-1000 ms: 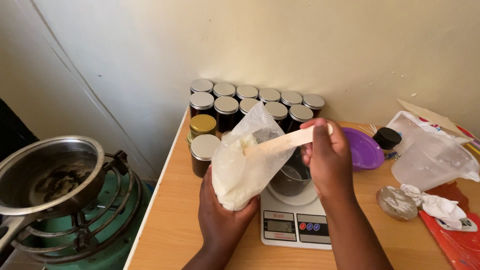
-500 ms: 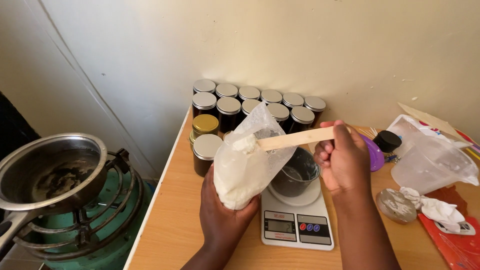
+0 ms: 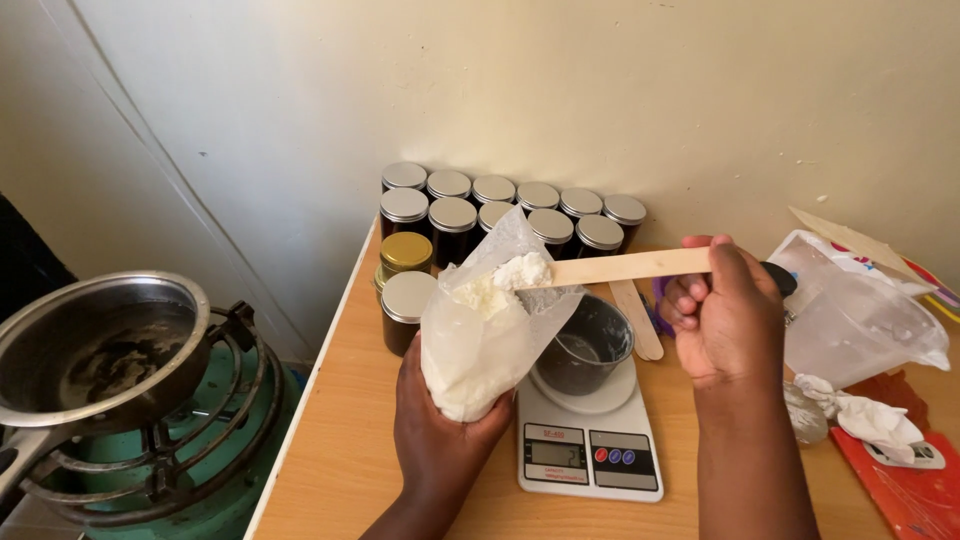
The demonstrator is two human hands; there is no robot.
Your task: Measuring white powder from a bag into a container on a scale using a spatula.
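Above the kitchen scale [image 3: 590, 452], my left hand [image 3: 440, 420] is closed around a clear plastic bag [image 3: 480, 330] of white powder, held upright beside the dark cup [image 3: 588, 348] sitting on the scale. My right hand [image 3: 728, 318] grips a flat wooden stick [image 3: 620, 268] (its tip loaded with powder) at the bag's mouth. Lidded jars [image 3: 500, 215] stand behind, against the wall.

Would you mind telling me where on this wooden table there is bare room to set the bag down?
Bare wood lies at the near left, between the table edge, the dark jars and the kitchen scale. The right is crowded: clear plastic jug, crumpled tissue, red sheet.
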